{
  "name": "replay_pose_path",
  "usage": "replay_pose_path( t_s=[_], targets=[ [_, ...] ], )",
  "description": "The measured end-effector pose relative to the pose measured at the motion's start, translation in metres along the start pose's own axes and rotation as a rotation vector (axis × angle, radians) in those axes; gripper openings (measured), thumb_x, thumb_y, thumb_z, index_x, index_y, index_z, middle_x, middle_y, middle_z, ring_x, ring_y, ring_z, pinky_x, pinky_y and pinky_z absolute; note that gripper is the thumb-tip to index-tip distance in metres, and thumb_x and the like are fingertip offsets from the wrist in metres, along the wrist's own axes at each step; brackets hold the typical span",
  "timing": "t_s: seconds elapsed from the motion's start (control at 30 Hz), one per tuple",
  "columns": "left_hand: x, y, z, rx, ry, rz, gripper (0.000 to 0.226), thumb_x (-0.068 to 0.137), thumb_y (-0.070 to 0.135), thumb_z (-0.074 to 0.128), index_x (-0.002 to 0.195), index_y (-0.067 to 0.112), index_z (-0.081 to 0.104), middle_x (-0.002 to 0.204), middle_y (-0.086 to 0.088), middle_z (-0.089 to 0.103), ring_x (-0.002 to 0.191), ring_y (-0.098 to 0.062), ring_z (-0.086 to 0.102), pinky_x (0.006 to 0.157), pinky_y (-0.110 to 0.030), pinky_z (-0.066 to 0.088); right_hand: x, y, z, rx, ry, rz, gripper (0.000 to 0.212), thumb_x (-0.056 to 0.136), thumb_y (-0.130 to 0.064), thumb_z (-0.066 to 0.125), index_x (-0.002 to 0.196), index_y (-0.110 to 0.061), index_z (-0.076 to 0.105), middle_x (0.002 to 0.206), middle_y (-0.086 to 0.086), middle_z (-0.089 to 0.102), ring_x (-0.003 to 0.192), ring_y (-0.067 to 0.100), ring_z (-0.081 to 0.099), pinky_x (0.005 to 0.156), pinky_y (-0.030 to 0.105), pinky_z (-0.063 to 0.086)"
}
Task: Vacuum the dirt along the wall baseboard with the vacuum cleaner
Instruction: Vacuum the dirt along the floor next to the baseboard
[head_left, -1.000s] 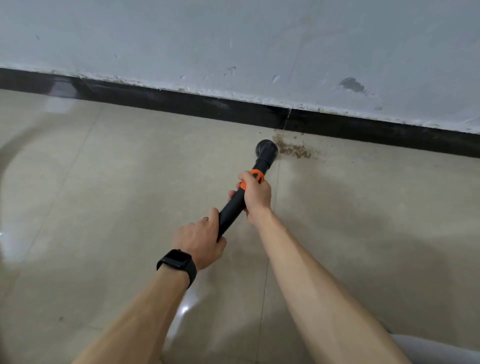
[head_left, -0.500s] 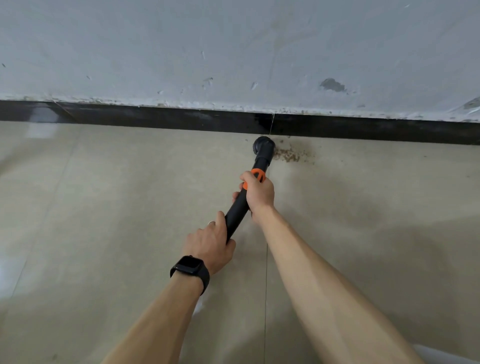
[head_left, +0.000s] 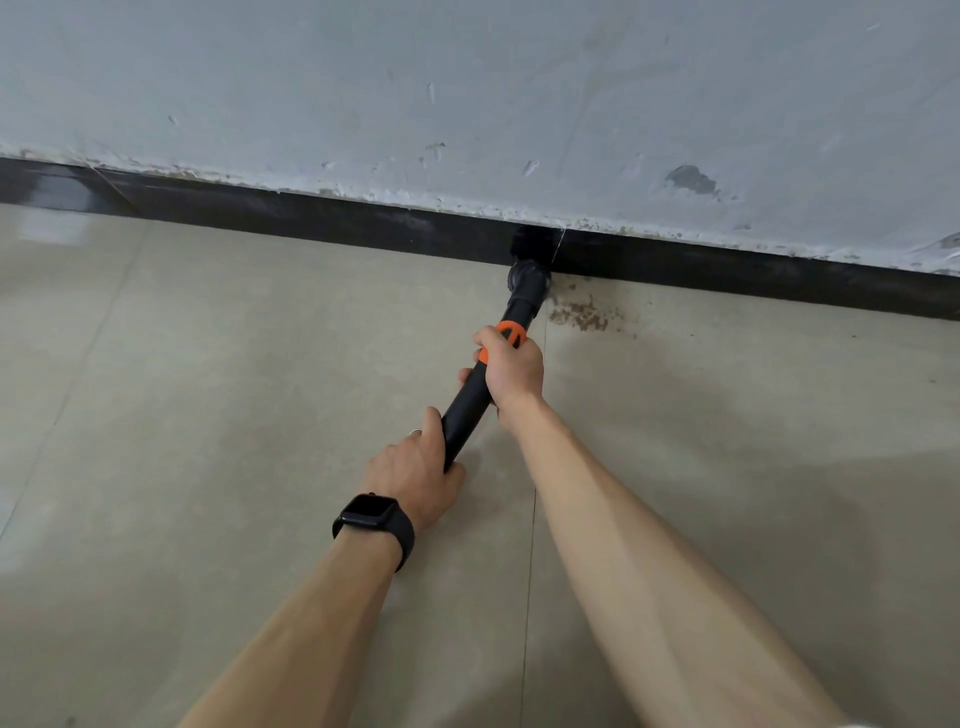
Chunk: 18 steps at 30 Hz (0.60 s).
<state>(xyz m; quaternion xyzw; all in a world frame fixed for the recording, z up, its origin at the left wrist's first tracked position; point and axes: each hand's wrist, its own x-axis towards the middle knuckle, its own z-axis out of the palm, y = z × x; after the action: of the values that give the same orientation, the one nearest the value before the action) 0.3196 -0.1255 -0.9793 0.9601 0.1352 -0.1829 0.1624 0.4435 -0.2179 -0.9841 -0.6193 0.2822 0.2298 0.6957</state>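
A black vacuum tube (head_left: 470, 410) with an orange ring (head_left: 506, 335) runs from my hands up to the black baseboard (head_left: 311, 221). Its round nozzle (head_left: 527, 283) touches the foot of the baseboard. My right hand (head_left: 511, 371) grips the tube at the orange ring. Lower down the same tube, my left hand (head_left: 415, 475), with a black watch on its wrist, holds on. A patch of brown dirt (head_left: 582, 314) lies on the floor just right of the nozzle.
The grey-white wall (head_left: 467, 93) above the baseboard is chipped and stained. Beige floor tiles (head_left: 208, 389) spread to both sides, with a grout line running under the tube. A few dark specks dot the floor at the far right.
The nozzle has been pushed forward from the floor in front of the dirt up against the baseboard. The dirt patch now lies to its right. Both hands keep their hold.
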Motion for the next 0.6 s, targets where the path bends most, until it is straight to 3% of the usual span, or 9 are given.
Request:
replay_pose_path(
  t_s=[0.13,0.3,0.47,0.6],
  targets=[
    [0.001,-0.008,0.000,-0.140,-0.018,-0.105,0.032,0.086,0.031,0.057,0.096,0.019,0.029,0.068,0.006,0.046,0.056,-0.023,0.047,0.045,-0.030,0.027,-0.001,0.000,0.017,-0.072,0.012,-0.014,0.039,0.084,-0.018,0.068,0.116,-0.001,0.057,0.084,0.006,0.061,0.047,0.021,0.067,0.054,0.029,0.056],
    [0.000,-0.028,0.001,-0.288,-0.040,-0.170,0.033,0.084,0.030,0.061,0.096,0.022,0.032,0.070,0.000,0.055,0.056,-0.019,0.054,0.045,-0.028,0.032,-0.010,0.001,0.038,-0.145,-0.028,-0.006,0.034,0.086,-0.021,0.067,0.113,-0.009,0.051,0.089,0.005,0.064,0.047,0.015,0.069,0.047,0.021,0.052],
    [-0.008,-0.045,0.002,-0.285,-0.059,-0.185,0.034,0.082,0.032,0.062,0.094,0.025,0.032,0.069,0.000,0.056,0.056,-0.019,0.055,0.046,-0.028,0.032,-0.023,0.008,0.048,-0.223,-0.019,0.002,0.031,0.089,-0.026,0.062,0.111,-0.012,0.046,0.095,0.006,0.064,0.045,0.015,0.069,0.042,0.020,0.049],
    [-0.017,-0.047,0.004,-0.209,-0.043,-0.167,0.033,0.080,0.034,0.062,0.091,0.025,0.031,0.068,0.002,0.054,0.054,-0.017,0.052,0.046,-0.029,0.029,-0.033,0.015,0.045,-0.300,0.067,-0.004,0.032,0.093,-0.029,0.056,0.116,-0.012,0.043,0.082,0.001,0.063,0.044,0.011,0.067,0.042,0.018,0.046]
  ],
)
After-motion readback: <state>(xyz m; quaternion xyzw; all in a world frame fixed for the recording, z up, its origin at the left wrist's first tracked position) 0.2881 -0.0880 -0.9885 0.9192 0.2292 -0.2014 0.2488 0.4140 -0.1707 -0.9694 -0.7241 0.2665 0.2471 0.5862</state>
